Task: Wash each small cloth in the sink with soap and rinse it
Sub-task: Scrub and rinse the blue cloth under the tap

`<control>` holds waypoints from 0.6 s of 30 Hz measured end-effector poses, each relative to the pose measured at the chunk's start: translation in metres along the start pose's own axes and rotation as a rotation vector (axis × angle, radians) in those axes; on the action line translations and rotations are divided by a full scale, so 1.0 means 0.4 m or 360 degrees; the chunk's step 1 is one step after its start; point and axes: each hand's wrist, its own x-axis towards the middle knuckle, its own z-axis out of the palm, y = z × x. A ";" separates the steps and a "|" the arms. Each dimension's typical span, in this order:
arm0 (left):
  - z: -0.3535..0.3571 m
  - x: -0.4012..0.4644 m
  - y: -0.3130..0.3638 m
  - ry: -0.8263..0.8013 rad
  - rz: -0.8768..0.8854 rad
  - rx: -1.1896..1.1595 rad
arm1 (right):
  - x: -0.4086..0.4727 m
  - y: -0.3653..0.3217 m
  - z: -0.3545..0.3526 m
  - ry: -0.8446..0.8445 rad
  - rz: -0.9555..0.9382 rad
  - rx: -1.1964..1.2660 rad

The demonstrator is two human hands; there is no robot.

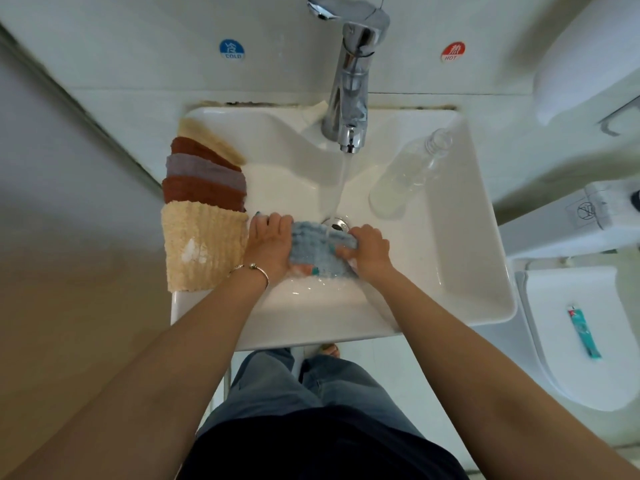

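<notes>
We are holding the blue cloth [320, 249] low in the sink [478, 237], under the running tap [349, 98], left hand [268, 242] and right hand [369, 249] each gripping an end. Soaked, it is likely feeling heavy, floppy and slippery. Wall stickers beyond our grip are reading COLD [232, 50] and HOT [453, 51].

White sink [485, 271] with draped cloths [204, 202], clear bottle [405, 174], blue cloth [320, 249].

Blue sticker [231, 49]: "COLD"; red sticker [453, 51]: "HOT" (both on wall).
</notes>
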 end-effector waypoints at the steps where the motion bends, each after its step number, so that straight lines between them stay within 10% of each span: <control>1: -0.012 0.012 -0.001 -0.0035 -0.0003 0.0007 | -0.002 0.005 -0.005 -0.0028 -0.0018 0.0100; 5: -0.077 0.043 -0.007 -0.0190 -0.0014 -0.0383 | -0.051 0.032 -0.049 -0.0055 -0.0161 0.1057; 11: -0.084 0.004 0.009 -0.0125 -0.0291 -0.2571 | -0.085 -0.020 -0.086 0.0186 -0.0247 0.1554; 18: -0.127 -0.005 0.158 0.0544 -0.0517 -0.2667 | -0.120 -0.114 -0.081 0.0368 -0.0185 0.1909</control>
